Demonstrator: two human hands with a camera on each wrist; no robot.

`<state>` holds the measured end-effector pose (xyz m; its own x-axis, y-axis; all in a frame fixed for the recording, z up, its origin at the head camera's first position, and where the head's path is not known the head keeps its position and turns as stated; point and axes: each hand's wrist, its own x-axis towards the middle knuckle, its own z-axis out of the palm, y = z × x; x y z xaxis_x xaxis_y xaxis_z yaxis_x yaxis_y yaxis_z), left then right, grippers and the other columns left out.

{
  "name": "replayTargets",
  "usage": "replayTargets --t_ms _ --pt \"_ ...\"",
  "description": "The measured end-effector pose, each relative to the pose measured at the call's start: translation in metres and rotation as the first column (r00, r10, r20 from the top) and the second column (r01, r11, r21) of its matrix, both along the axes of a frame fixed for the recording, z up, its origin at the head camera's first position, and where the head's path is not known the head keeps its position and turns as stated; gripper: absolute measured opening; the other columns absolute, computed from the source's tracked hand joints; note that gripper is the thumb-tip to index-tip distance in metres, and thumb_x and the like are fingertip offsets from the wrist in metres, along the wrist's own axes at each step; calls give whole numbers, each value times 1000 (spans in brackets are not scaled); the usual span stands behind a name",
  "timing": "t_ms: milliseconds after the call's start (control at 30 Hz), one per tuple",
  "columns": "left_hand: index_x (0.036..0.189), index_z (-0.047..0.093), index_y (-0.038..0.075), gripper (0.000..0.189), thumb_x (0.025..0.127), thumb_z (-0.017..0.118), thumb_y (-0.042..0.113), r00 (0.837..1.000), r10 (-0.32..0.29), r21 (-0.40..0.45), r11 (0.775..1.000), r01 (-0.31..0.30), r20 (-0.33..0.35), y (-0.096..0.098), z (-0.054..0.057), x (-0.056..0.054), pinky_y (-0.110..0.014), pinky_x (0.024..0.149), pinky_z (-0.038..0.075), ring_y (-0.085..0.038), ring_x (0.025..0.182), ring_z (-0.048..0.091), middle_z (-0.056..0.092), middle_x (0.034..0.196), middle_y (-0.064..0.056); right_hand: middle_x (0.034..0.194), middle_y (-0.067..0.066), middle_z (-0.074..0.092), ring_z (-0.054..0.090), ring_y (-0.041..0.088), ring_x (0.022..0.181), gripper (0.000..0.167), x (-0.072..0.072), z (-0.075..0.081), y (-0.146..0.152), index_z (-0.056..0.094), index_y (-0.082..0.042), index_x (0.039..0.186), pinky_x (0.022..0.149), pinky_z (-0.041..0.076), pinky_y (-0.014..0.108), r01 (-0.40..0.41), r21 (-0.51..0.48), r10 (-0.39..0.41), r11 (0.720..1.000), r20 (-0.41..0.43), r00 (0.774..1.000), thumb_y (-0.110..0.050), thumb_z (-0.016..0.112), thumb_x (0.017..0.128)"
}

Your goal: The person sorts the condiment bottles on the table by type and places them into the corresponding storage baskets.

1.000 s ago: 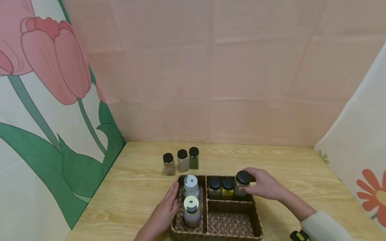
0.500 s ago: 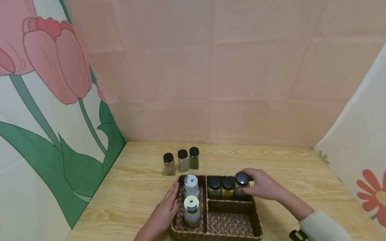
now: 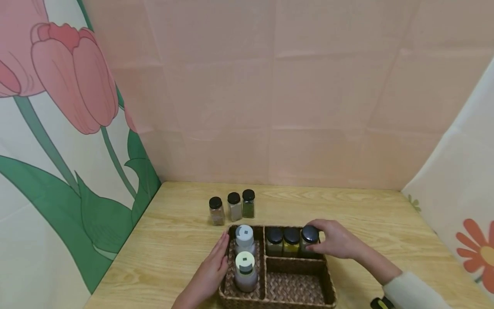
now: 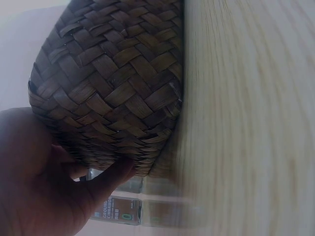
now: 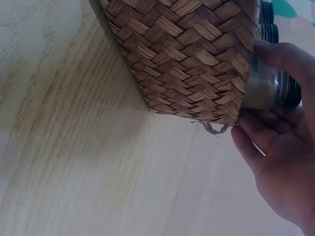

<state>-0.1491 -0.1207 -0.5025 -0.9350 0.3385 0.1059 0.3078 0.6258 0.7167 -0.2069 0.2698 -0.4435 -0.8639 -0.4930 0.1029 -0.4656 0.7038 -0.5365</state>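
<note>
My right hand (image 3: 337,240) grips a black-capped spice jar (image 3: 310,234) standing in the back right compartment of a brown woven basket (image 3: 295,259). In the right wrist view, the jar's glass body (image 5: 262,91) rises above the basket wall, thumb on one side and fingers on the other. Beside it in that compartment stand two more black-capped jars, a dull one (image 3: 274,240) and a yellow one (image 3: 291,242). My left hand (image 3: 206,272) lies along the basket's left wall, fingers extended. Two bottles, one white-capped (image 3: 245,236) and one pale-yellow-capped (image 3: 245,270), occupy the left compartment.
Three black-capped jars stand behind the basket: a brownish one (image 3: 217,212), a pale one (image 3: 234,208) and a green one (image 3: 248,205). A dark object with yellow (image 3: 381,303) lies at the lower right, partly cut off. A pink cloth (image 3: 266,107) hangs behind the wooden table (image 3: 166,240).
My right hand has lowered the spice jar into the back right compartment, so its cap now sits near the level of its neighbours. The left hand stays at the basket's side.
</note>
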Motion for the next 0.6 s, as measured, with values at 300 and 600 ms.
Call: replayTargets --t_ms 300,600 --pt "162 23 8 60 106 45 10 1000 8 0 1000 -8 -18 0 -3 0 -57 117 31 -33 150 28 18 168 -10 105 -7 71 68 13 94 53 2 -3 -2 68 -12 119 78 60 42 -21 -10 21 1000 22 1000 -45 84 81" --pt "162 22 9 61 106 46 10 1000 14 3 1000 -14 -21 0 -2 1 -56 118 30 -32 150 27 17 169 -6 108 -7 70 67 13 95 55 3 -6 -2 67 -11 121 78 60 43 -26 -5 26 1000 12 1000 -46 83 81"
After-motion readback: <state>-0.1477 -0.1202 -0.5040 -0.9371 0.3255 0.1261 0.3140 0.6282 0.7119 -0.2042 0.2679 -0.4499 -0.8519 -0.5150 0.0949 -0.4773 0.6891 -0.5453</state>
